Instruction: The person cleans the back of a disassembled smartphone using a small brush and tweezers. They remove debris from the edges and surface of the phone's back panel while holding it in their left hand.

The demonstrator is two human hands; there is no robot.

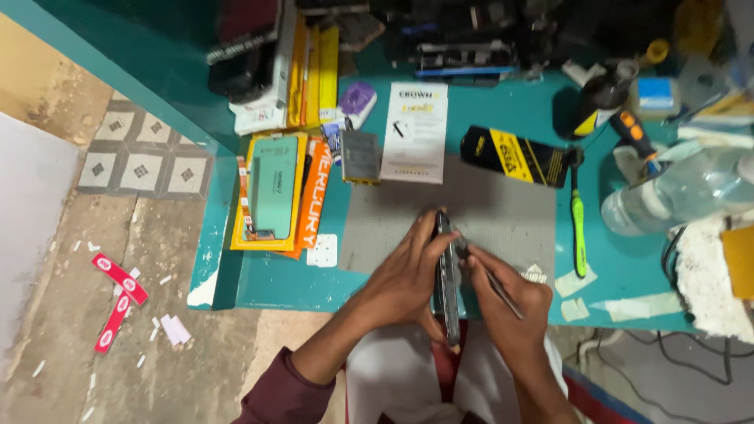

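Note:
My left hand point(404, 276) grips a dark mobile phone point(448, 283) stood on its long edge over the grey work mat point(503, 212) at the table's front. My right hand point(510, 306) holds a thin metal tool point(493, 281) like a pen, its tip against the phone's right side near the top end. Both hands sit close together at the near edge of the teal table point(259, 283).
A teal box on a yellow package point(271, 188) and an orange box point(312, 200) lie left of the mat. A white leaflet point(415, 129), a black-yellow box point(514, 155), a green toothbrush point(579, 228), a clear plastic bottle point(675, 192) and paper scraps point(577, 283) surround it. Red labels point(118, 294) lie on the floor.

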